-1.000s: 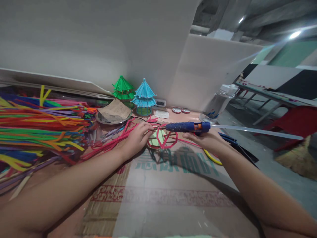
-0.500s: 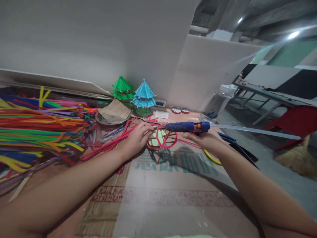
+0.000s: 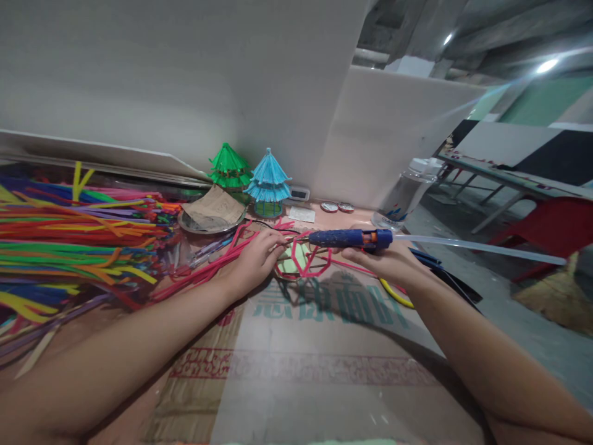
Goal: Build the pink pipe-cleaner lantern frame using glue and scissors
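Observation:
My right hand [image 3: 375, 262] is closed around a blue glue gun [image 3: 349, 238], which lies level with its nozzle pointing left and a long clear glue stick [image 3: 482, 244] sticking out behind. The nozzle meets the upper left of a red polygonal frame [image 3: 319, 270]. My left hand [image 3: 262, 252] pinches the frame's left side near the nozzle tip. Behind the frame is a pale green piece [image 3: 296, 259]. Red pipe cleaners [image 3: 199, 272] run beneath and beside my left hand.
Bundles of coloured pipe cleaners [image 3: 78, 235] lie at left. Behind stand a metal dish [image 3: 213, 228] with brown paper, a green model pagoda [image 3: 228, 165], a blue one [image 3: 269, 179] and small round tins [image 3: 329, 207]. A clear bottle [image 3: 407, 191] is at right.
Both hands and the glue gun hold almost the same position. The rear end of the glue stick sits very slightly lower.

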The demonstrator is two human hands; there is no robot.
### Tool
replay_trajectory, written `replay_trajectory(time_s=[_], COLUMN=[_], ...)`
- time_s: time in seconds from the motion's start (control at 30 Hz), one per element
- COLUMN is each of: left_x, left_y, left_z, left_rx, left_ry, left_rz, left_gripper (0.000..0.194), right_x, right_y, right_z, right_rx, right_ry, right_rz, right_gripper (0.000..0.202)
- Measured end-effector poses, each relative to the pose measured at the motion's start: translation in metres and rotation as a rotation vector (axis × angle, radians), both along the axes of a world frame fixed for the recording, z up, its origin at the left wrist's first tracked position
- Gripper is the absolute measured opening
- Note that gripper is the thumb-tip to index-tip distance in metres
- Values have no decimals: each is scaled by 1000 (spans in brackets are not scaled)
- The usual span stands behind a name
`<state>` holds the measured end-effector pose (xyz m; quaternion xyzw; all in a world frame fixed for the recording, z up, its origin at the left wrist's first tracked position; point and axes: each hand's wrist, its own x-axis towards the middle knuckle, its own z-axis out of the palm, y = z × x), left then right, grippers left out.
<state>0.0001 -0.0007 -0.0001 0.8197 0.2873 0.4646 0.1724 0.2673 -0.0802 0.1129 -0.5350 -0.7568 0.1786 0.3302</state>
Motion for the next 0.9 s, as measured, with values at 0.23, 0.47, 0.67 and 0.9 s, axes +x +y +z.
replay_trajectory(time_s=[0.23,0.47,0.67,0.9], left_x=[0,0,-1,0], left_y=[-1,-1,0,0], left_z=[0,1,-1,0], left_rx=[-1,-6,1,-2], left_ry=[1,4,3,-1], left_rz=[5,7,-1,-3], left_gripper=[18,19,19,18], right_x=[-1,0,2,2], right_y=[1,4,5,6], right_z=[3,3,-2,-3], right_rx=[19,66,42,3], right_ry=[-13,-76,-86,-35], right_rz=[40,49,26,76], right_gripper=[34,36,38,36])
